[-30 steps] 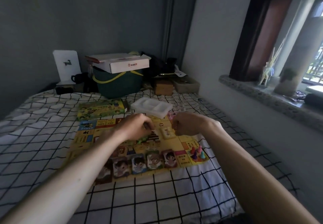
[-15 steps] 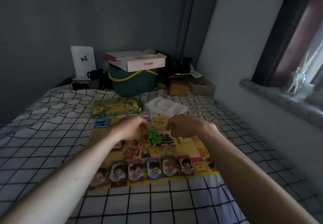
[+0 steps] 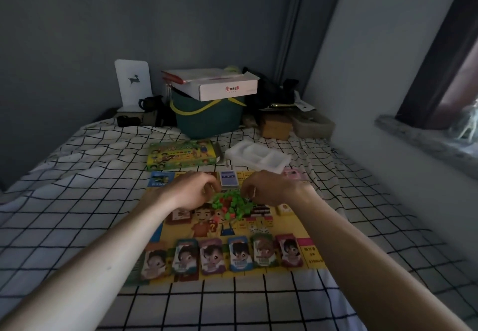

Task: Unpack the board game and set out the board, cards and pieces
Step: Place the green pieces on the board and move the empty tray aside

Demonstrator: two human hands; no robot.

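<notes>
On the checked bedsheet lies the game board — green and red pieces heaped at its centre. Left hand and right hand hover over the heap, fingers curled; whether they pinch pieces cannot be told.

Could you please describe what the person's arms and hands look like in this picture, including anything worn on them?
Both forearms are bare, with no sleeves in view. The left hand and right hand wear no gloves, and no watch or bracelet shows; rings cannot be told.
</notes>
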